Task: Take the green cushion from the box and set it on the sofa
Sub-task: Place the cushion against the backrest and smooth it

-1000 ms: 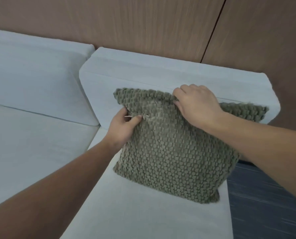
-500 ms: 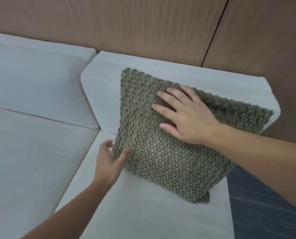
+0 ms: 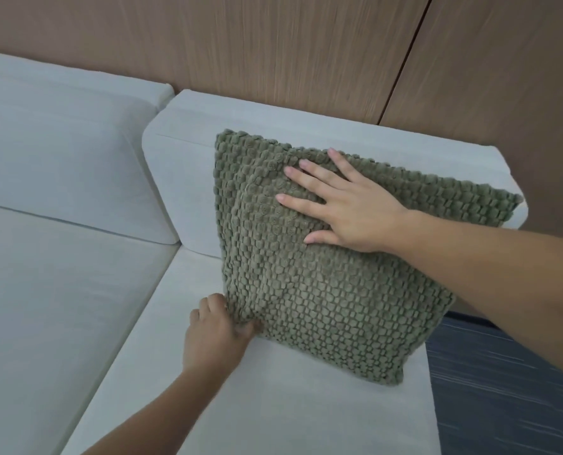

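Observation:
The green cushion, knobbly and square, stands on edge on the pale grey sofa seat and leans against the backrest. My right hand lies flat on the cushion's upper front, fingers spread. My left hand pinches the cushion's lower left corner, fingers closed on the fabric. No box is in view.
A second sofa seat and back cushion lie to the left. Wood wall panels rise behind the sofa. Dark blue striped carpet shows at the right, past the sofa's end.
The cushion went from being gripped at its top to leaning on the backrest. My right hand flattened onto its front. My left hand dropped to the lower left corner and closed on it.

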The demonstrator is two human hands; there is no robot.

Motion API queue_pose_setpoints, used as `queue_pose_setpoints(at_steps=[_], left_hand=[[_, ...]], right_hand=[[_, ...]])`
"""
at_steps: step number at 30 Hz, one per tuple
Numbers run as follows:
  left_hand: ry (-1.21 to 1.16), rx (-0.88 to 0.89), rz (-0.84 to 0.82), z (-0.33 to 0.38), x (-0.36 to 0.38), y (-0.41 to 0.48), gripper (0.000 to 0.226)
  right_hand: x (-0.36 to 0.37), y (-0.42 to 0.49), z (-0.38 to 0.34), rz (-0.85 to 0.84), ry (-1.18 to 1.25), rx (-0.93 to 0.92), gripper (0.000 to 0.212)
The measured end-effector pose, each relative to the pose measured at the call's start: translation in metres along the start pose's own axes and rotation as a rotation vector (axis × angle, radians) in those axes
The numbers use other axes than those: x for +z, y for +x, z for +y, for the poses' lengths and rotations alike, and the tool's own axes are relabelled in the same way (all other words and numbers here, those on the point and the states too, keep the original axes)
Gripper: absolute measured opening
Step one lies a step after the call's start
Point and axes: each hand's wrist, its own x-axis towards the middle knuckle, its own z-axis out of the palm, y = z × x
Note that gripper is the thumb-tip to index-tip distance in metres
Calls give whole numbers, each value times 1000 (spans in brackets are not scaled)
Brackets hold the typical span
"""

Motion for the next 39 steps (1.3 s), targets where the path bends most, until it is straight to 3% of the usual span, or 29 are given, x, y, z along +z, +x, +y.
queue_pose_setpoints(at_steps=[1, 2, 5, 6, 8, 14, 19, 21, 26, 30, 33, 35, 39], left_hand=[[-9, 111, 46, 5, 4, -14, 42], [-13, 249, -21, 15, 9, -27, 37], [222, 680, -564, 54, 41, -48, 40], [287, 759, -676, 67, 53, -47, 47], [359, 811, -746, 90, 78, -36, 58], [296, 713, -732, 123, 115, 10, 51], [-61, 818, -810, 84, 72, -13, 30], [-123, 712, -799, 55, 48, -6, 22], [86, 389, -569, -14, 13, 61, 19], [149, 438, -535, -13, 11, 59, 21], [194, 616, -694, -5, 8, 27, 23], [189, 613, -725, -8, 4, 28, 23], [173, 311, -461, -41, -2, 78, 17]], right_hand=[[-1, -1, -1, 4, 8, -4, 75], [-2, -1, -1, 9, 16, -5, 76], [-5, -2, -3, 13, 37, -8, 80], [-4, -3, -4, 15, 43, -9, 81], [-3, -5, -3, 25, 38, -23, 82], [8, -13, -2, 36, 26, -53, 81], [8, -10, 2, 63, 58, 24, 79], [4, -5, 8, 50, 70, 30, 78], [4, 1, 21, -4, 66, 30, 77], [1, 1, 19, -2, 71, 33, 78], [-4, -5, 13, 48, 72, 16, 78], [-3, -9, 9, 66, 75, 19, 78], [7, -18, 12, 12, 68, 86, 79]])
